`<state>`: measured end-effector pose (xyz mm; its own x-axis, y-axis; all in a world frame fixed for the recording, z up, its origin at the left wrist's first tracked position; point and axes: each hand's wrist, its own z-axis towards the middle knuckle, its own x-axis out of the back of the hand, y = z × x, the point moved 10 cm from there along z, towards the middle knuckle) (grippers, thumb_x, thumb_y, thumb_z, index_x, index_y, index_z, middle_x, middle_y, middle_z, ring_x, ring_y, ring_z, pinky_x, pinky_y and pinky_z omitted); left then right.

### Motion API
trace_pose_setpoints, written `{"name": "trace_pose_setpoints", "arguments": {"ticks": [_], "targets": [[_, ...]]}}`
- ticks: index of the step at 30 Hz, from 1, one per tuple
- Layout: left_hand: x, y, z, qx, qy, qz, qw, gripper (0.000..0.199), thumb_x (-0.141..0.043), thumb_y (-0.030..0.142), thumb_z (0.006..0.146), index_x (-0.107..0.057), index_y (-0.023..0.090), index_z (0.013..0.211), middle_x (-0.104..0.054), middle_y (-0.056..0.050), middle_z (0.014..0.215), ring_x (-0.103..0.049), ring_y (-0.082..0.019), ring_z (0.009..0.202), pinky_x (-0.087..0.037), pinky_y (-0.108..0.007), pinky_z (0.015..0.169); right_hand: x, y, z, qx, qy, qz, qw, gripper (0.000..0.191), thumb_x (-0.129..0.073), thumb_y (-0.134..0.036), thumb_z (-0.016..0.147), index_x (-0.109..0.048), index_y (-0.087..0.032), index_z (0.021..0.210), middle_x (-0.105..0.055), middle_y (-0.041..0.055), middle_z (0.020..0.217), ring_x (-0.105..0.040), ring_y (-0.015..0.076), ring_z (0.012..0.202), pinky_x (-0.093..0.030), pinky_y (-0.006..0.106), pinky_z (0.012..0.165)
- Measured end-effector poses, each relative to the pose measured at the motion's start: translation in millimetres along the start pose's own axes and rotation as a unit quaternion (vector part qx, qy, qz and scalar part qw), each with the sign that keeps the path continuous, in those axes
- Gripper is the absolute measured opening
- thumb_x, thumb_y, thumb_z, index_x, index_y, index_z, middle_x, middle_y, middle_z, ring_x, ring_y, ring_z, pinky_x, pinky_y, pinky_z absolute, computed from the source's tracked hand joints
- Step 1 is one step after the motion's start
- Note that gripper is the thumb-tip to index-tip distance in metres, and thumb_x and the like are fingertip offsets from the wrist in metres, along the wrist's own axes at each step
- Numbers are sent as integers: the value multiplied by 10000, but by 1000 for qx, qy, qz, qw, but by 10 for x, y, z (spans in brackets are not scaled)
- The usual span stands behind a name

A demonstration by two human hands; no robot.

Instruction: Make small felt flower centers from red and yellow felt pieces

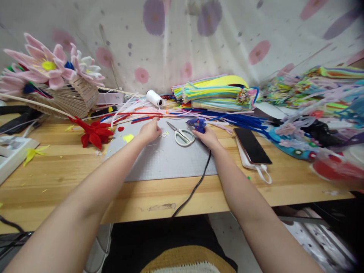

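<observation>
My right hand (209, 137) is wrapped round a blue hot glue gun (198, 124), whose nozzle points left and whose black cord (196, 187) runs down over the table edge. Curled closed above the grey cutting mat (170, 167), my left hand (150, 131) hides whatever its fingers may hold. Small pale yellow bits (164, 134) lie just right of those fingers. Between the two hands rest scissors (183, 136) with white handles, apart from both. A yellow felt-like piece (128, 138) and a small red one (121, 129) are left of my left hand.
A red fuzzy flower (96, 133) lies left of the mat, near pink flowers (47, 66) in a woven basket (82, 96). Pipe cleaner bundles (216, 93) and a white thread spool (155, 98) stand behind. At right is a phone (252, 146); a power strip (14, 155) sits left.
</observation>
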<state>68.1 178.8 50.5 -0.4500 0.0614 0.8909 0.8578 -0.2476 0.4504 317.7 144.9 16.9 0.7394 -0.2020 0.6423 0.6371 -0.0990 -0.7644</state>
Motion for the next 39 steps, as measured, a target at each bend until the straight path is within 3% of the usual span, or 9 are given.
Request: {"name": "trace_pose_setpoints", "arguments": {"ticks": [12,17,21,25,28,32,35,39], "targets": [[172,-151,-74,18,55,-88,994,541,-625,155,682,-509,212,1208,-694,-49,810,-620,-215,816,-408,-308,755,-10,21,17,6,16,-15,1000,416,-629,-503,673,-642,-163,912,-671,124,900,-612,279,875,-458,432,809],[391,-309,-151,25,147,-114,982,423,-543,162,737,-493,178,1157,-630,-50,836,-568,-180,754,-397,-299,720,81,-21,-26,13,48,-17,999,449,-599,-490,710,-631,-141,991,-668,146,958,-608,294,925,-442,432,843],[570,-542,-325,17,226,-174,958,318,-445,108,769,-488,202,1070,-521,6,702,-510,-146,651,-379,-275,673,121,-28,-10,30,72,9,997,443,-602,-476,701,-637,-130,976,-679,135,936,-610,282,919,-452,408,831],[734,-905,-651,61,315,-204,925,229,-471,113,762,-463,194,976,-392,58,561,-407,-121,504,-346,-259,580,85,21,29,28,73,16,997,428,-614,-455,684,-649,-118,946,-682,126,914,-615,275,890,-456,408,819],[794,-1124,-906,98,357,-211,905,215,-479,130,759,-446,192,962,-411,66,553,-398,-107,470,-325,-244,533,77,28,37,36,77,43,995,433,-638,-469,652,-653,-133,926,-683,109,895,-612,259,869,-459,403,807],[814,-1252,-1095,109,375,-214,895,170,-457,217,808,-455,198,976,-453,72,532,-412,-92,433,-335,-229,518,39,22,8,15,62,164,984,469,-665,-495,603,-646,-146,915,-680,80,837,-604,185,722,-474,319,669],[824,-1309,-1141,117,378,-207,895,170,-449,257,827,-473,199,986,-462,76,518,-433,-92,430,-364,-230,535,-50,-63,-36,6,22,252,967,482,-676,-504,586,-642,-148,910,-673,64,790,-545,118,578,-418,246,520],[904,-1414,-1198,129,405,-179,887,262,-575,236,740,-480,199,982,-575,33,685,-549,-118,616,-435,-259,662,-91,-184,-103,8,0,275,962,425,-702,-491,566,-639,-152,815,-627,24,650,-470,83,496,-355,217,447]]}}
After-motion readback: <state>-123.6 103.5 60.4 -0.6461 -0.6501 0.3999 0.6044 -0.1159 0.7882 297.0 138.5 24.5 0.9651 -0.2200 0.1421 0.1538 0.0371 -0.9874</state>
